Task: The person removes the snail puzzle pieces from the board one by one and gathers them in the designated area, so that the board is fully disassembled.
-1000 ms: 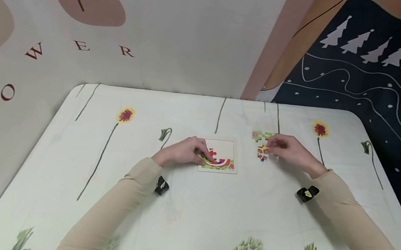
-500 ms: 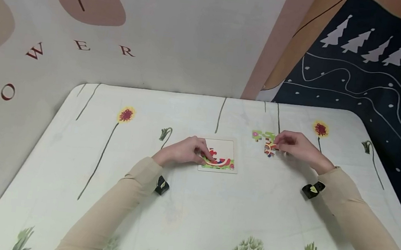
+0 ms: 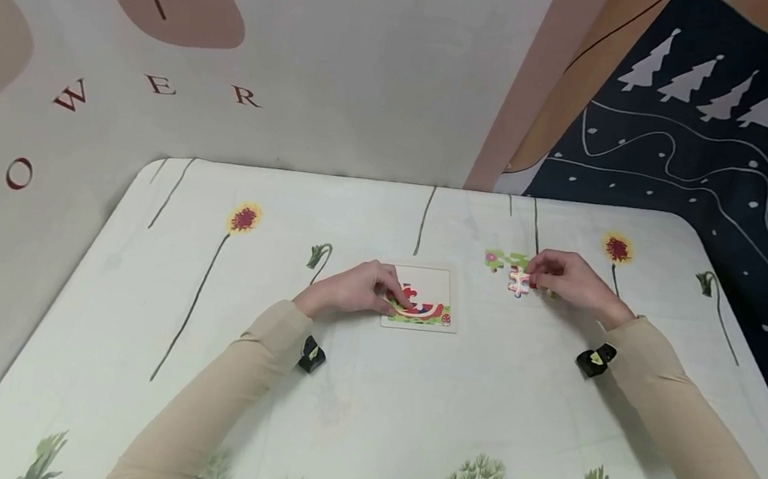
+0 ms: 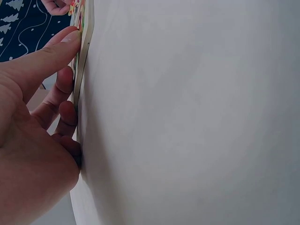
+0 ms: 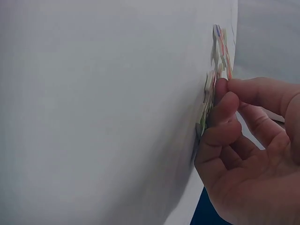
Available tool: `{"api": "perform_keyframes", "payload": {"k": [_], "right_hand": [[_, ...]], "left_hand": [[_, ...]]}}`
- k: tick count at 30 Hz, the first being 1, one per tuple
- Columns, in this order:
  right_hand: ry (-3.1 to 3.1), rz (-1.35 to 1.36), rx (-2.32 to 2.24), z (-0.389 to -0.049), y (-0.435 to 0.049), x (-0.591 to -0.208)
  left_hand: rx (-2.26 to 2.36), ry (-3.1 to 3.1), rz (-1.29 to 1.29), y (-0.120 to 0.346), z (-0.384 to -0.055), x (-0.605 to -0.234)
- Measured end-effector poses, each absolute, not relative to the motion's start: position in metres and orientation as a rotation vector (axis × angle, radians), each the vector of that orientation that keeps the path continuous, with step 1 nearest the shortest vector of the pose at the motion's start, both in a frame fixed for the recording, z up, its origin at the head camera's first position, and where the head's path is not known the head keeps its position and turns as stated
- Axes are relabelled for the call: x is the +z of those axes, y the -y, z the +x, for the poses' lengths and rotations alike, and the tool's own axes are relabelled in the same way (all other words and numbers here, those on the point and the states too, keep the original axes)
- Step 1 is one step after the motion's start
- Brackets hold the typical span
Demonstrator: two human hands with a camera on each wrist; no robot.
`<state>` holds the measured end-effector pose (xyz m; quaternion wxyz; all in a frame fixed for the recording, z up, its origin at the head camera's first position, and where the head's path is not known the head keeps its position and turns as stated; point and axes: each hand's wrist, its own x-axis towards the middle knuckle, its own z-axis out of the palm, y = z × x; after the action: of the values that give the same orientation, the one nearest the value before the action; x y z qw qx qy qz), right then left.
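My left hand [image 3: 358, 290] rests its fingertips on the left part of a shallow puzzle board [image 3: 427, 283] lying on the table. The board's lower part holds red, white and green picture pieces; its upper part is plain. In the left wrist view, the thumb [image 4: 70, 40] lies along the board's edge. To the right, my right hand [image 3: 574, 283] pinches a small jigsaw piece [image 3: 519, 282] between thumb and fingertips, close above other pieces. The right wrist view shows the held jigsaw piece [image 5: 226, 54] tilted up edge-on.
A green jigsaw piece with a pink flower [image 3: 493, 259] lies left of the right hand, beside another green piece [image 3: 517, 260]. More pieces are partly hidden under that hand. The table's white flower-printed cloth [image 3: 421, 404] reaches back to a pale wall [image 3: 376, 71].
My right hand has moved slightly right and away from me with the jigsaw piece, whose face now catches the light differently. The left hand stays on the board.
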<state>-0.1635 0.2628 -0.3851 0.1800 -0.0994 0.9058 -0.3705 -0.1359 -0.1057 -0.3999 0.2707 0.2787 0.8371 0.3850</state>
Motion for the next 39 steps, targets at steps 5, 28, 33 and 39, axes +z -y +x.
{"api": "perform_keyframes", "payload": {"k": [5,28,33,39], "right_hand": [[-2.593,-0.295,-1.012,-0.1639,-0.2626,-0.3841],[-2.642,-0.312,-0.929,-0.1611,-0.2555,-0.3861],[-2.659,-0.324,-0.914,-0.1600,-0.2548,-0.3873],[-2.662,-0.311,-0.903,-0.1597,-0.2537,-0.3862]], "left_hand": [[1.037,-2.256,0.748,0.1059,-0.1362,-0.3993],[1.048,-2.252,0.780,0.1051,-0.1364,-0.4021],[1.053,-2.254,0.781,0.1053,-0.1357,-0.4009],[1.045,-2.252,0.763,0.1052,-0.1363,-0.4008]]}}
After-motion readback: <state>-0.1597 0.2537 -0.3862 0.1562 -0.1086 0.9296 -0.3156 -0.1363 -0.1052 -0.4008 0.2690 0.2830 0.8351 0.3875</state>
